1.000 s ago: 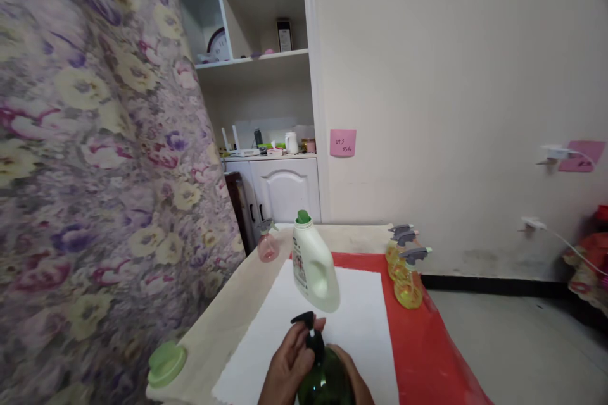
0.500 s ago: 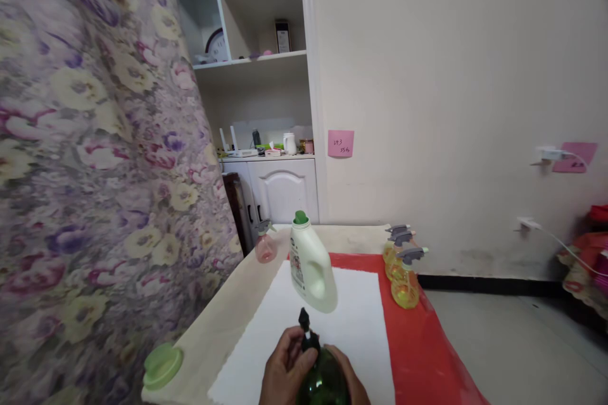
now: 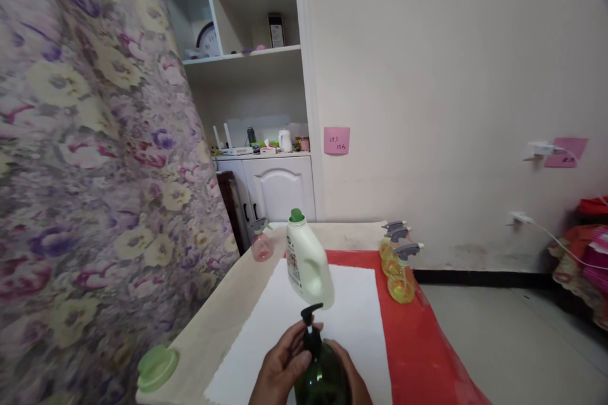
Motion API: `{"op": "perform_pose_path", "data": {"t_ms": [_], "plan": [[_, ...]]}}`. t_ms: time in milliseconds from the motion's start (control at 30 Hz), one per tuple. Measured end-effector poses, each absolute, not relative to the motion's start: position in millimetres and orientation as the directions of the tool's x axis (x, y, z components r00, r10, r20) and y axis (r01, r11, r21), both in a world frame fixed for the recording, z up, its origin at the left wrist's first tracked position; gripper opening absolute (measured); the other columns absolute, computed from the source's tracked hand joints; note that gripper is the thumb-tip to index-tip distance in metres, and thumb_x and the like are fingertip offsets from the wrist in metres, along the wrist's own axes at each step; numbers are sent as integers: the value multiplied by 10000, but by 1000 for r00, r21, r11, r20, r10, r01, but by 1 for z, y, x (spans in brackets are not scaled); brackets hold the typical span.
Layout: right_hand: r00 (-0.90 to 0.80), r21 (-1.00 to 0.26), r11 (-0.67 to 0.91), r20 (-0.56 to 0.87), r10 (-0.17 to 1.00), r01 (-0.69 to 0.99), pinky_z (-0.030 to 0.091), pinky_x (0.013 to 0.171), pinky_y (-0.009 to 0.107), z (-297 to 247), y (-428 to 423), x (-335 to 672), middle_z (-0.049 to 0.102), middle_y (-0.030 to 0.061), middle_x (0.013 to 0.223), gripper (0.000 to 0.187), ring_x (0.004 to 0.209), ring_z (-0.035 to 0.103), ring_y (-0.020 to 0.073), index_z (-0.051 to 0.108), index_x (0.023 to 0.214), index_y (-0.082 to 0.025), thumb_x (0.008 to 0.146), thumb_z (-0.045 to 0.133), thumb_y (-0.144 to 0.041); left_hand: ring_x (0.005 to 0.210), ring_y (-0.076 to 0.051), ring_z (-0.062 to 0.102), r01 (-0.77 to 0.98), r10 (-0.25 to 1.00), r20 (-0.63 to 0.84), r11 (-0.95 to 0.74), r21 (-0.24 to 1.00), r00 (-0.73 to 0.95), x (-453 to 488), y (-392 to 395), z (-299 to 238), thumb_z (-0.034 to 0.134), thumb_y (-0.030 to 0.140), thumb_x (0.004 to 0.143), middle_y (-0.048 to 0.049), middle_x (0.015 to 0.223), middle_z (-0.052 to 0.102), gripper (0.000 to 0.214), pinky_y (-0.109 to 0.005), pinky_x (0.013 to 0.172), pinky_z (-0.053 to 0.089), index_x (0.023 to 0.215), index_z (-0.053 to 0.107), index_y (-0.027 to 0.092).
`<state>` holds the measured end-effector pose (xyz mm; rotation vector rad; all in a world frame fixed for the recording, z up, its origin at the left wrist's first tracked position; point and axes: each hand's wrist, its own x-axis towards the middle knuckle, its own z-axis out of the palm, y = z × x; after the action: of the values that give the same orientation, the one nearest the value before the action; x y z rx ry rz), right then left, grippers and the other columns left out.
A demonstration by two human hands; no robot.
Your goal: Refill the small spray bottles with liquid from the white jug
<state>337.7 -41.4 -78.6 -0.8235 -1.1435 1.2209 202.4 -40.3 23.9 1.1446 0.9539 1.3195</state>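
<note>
My left hand (image 3: pixel 284 364) has its thumb and fingers closed around the collar of a black plastic pump top (image 3: pixel 312 343), the thumb pressing its near side. The pump sits on a rounded, glossy, dark green bottle (image 3: pixel 322 381), and my right hand (image 3: pixel 354 374) wraps the right side of that bottle, gripping it firmly. The bottle is at the near edge of my view, in front of me, its lower part out of sight; I cannot tell whether its base touches the table. The pump's nozzle points to the right.

Beneath and beyond my hands lies a white paper-like sheet (image 3: pixel 259 335). Just past the pump, a pale green plastic jug (image 3: pixel 310 262) with a moulded handle stands upright on it, a darker green spout (image 3: pixel 296 215) in its open neck. Shiny red sheeting (image 3: pixel 411 348) shows along the right, where yellow-tinted clear spray bottles (image 3: pixel 401 288) with grey triggers stand in a row. A pink clear spray bottle (image 3: pixel 262 247) stands at the far left on the cream table cover (image 3: pixel 209 329), and a shallow, round, light green lid (image 3: pixel 158 368) sits at the near left corner.
</note>
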Motion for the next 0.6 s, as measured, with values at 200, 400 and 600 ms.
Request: {"op": "perform_pose_path", "data": {"t_ms": [200,400,600], "plan": [[-25,-951,125,137,990,-283,366,1055,507,-86,-37,337,650,160,1246,853,1196,555,360,611,1198,-199,552,687,-749,953,-302,669,-102,992,127,-129,986,-25,200,-39,24,832,390,593,-67,914,759,369,-381,873,482,894,720,209],[-86,-926,59,97,992,-372,383,1032,516,-76,-35,333,683,146,1198,750,1150,589,358,653,1149,-209,605,673,-724,949,-303,681,-180,990,58,-34,983,130,194,-41,26,796,459,627,-85,944,773,489,-418,939,461,1033,714,199],[-60,-923,35,63,996,-384,329,1089,495,-74,-37,333,665,120,1244,732,1215,549,344,678,1118,-226,564,722,-702,971,-296,670,-114,995,91,-86,990,36,201,-44,21,808,430,632,-72,935,772,397,-356,869,477,946,714,206]]}}
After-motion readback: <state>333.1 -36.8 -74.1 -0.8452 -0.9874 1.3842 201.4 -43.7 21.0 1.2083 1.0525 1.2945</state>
